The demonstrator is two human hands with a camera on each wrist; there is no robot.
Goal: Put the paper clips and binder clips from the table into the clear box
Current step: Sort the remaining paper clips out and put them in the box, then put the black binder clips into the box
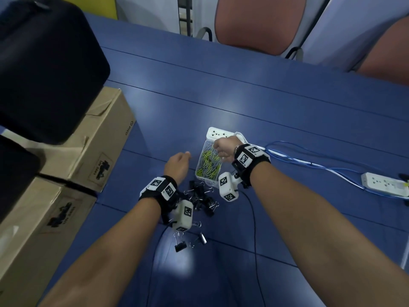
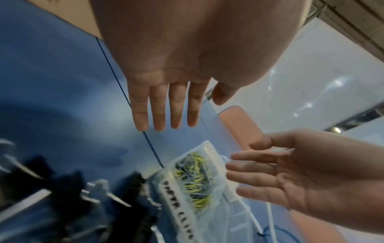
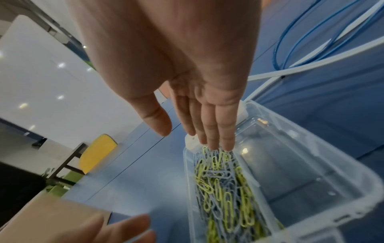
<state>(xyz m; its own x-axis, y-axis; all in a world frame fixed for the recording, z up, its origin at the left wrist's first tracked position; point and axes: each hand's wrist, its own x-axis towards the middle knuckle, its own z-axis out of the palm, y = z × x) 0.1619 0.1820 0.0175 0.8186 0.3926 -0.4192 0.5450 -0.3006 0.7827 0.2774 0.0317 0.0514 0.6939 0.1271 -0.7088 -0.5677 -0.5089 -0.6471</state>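
Observation:
The clear box stands mid-table with yellow and grey paper clips heaped in its left side; its right compartment looks bare. My right hand hovers over the box's far end, fingers straight, tips just above the clips, holding nothing. My left hand is held flat above the table left of the box, holding nothing. Black binder clips lie in a pile near my wrists, with a few more closer to me.
Cardboard boxes and black cases line the left edge. A white power strip sits behind the box; another power strip with blue cables lies right. A pink chair stands beyond the blue table.

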